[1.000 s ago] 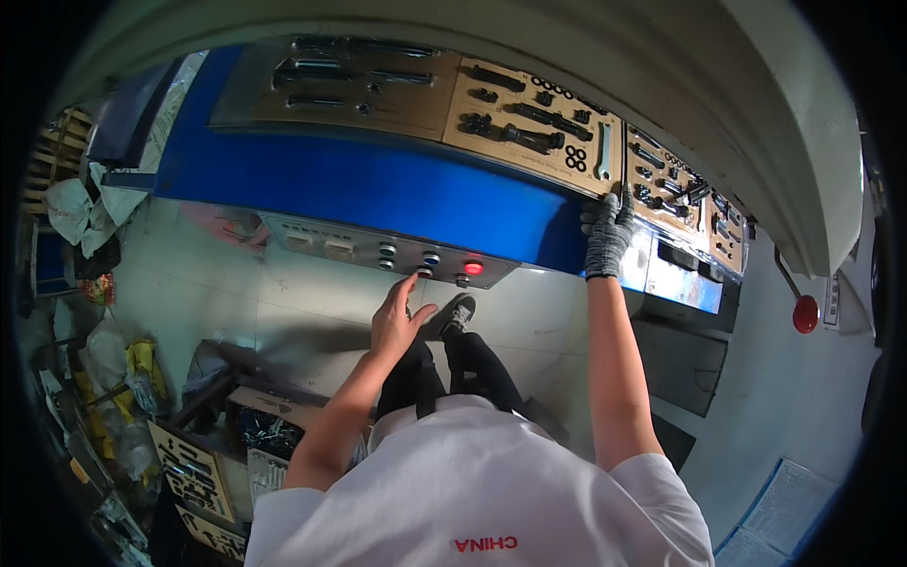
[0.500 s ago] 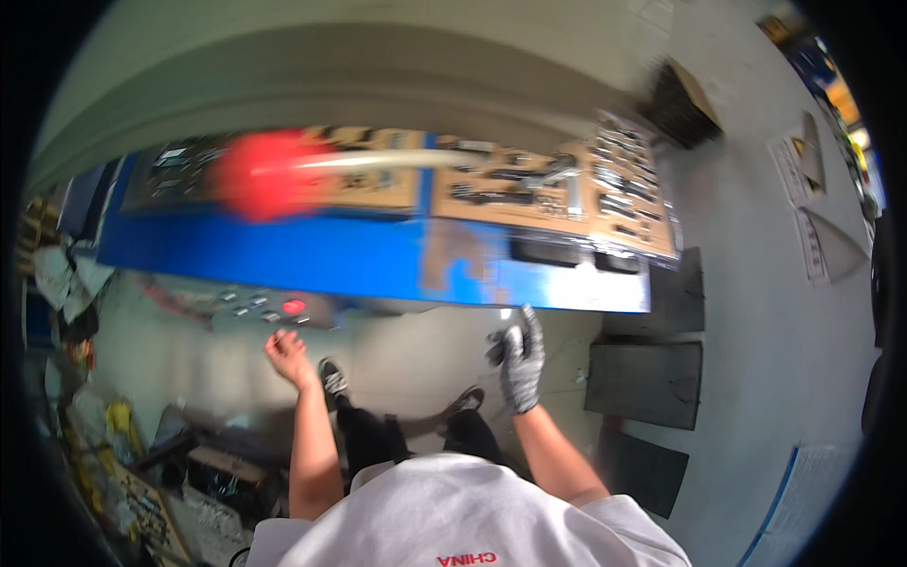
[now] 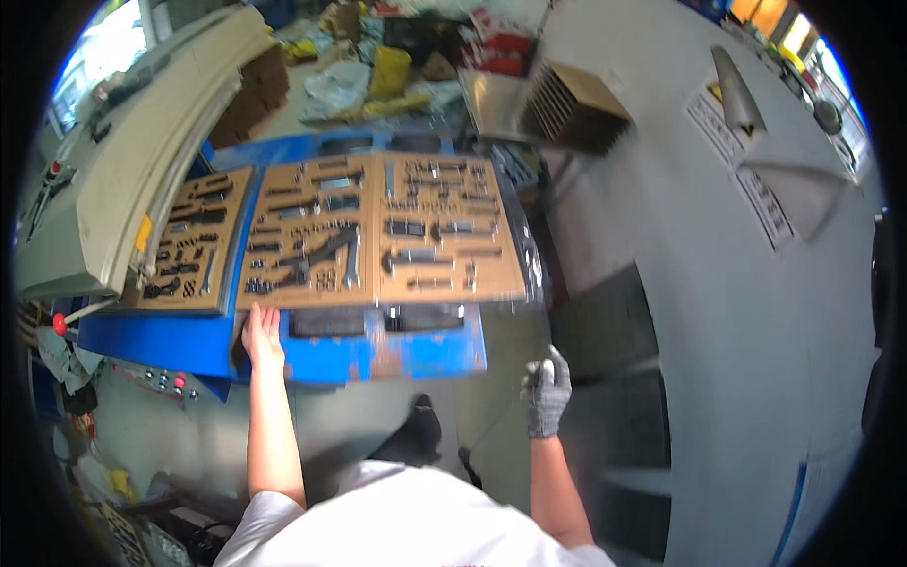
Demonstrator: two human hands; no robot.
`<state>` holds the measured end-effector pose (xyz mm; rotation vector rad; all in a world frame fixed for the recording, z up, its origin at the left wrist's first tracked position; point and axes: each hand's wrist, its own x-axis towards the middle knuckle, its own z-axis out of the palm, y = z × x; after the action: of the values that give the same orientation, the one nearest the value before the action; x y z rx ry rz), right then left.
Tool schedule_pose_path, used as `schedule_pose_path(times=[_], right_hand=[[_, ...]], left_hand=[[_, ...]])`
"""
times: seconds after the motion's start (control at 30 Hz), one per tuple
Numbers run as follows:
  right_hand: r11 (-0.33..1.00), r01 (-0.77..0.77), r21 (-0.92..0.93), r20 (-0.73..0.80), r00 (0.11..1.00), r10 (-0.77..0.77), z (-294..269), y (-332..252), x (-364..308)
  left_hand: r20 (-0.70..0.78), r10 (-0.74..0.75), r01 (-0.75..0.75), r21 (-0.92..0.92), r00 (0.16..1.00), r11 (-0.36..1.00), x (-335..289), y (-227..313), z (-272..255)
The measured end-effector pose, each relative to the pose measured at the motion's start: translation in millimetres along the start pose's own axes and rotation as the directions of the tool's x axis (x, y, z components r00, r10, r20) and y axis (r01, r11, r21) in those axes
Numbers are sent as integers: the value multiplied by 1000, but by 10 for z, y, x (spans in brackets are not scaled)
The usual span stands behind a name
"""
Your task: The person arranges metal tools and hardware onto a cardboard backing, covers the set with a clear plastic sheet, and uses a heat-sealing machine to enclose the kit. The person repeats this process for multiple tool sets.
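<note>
My bare left hand (image 3: 263, 340) reaches to the front edge of the middle cardboard panel (image 3: 312, 227), fingers stretched out and touching or nearly touching that edge. Dark and silver tools, such as wrenches and sockets, are laid out on this panel. Another tool-covered panel (image 3: 449, 236) adjoins it on the right, with clear film at its right side. To the left, a third tool panel (image 3: 194, 236) lies partly beneath the pale machine housing. My right hand (image 3: 548, 387), in a grey glove, hangs right of the blue table's corner, holding nothing, its fingers partly curled and apart.
Under the panels is a blue machine table (image 3: 453, 354) with dark slots. The pale machine housing (image 3: 142, 151) carries a lever with a red ball knob (image 3: 59, 324). Stacked cardboard (image 3: 576, 109) stands beyond on the right, and bags (image 3: 387, 74) lie at the back.
The view has shifted right and tilted up, leaving the housing and red knob at the left. My left hand has gone from below the table to the panel's edge. My right hand stays low.
</note>
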<state>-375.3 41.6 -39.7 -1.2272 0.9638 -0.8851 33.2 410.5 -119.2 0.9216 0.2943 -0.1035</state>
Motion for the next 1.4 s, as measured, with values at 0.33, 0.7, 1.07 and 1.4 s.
schedule_pose_path(times=[0.33, 0.7, 1.07, 1.4], right_hand=[[986, 58, -159, 240, 971, -19, 1013, 178, 3253], [946, -225, -233, 797, 514, 318, 1912, -760, 4272], [723, 684, 96, 994, -102, -36, 5629, -414, 5188], [283, 152, 947, 176, -982, -63, 3992, -660, 2460]], left_hand=[[-356, 348, -292, 202, 867, 935, 106, -244, 282], [-457, 437, -223, 449, 775, 865, -1490, -354, 624], [-908, 45, -241, -63, 416, 969, -3239, -2361, 3059], [-972, 71, -342, -10, 223, 940, -3174, -2531, 3363]])
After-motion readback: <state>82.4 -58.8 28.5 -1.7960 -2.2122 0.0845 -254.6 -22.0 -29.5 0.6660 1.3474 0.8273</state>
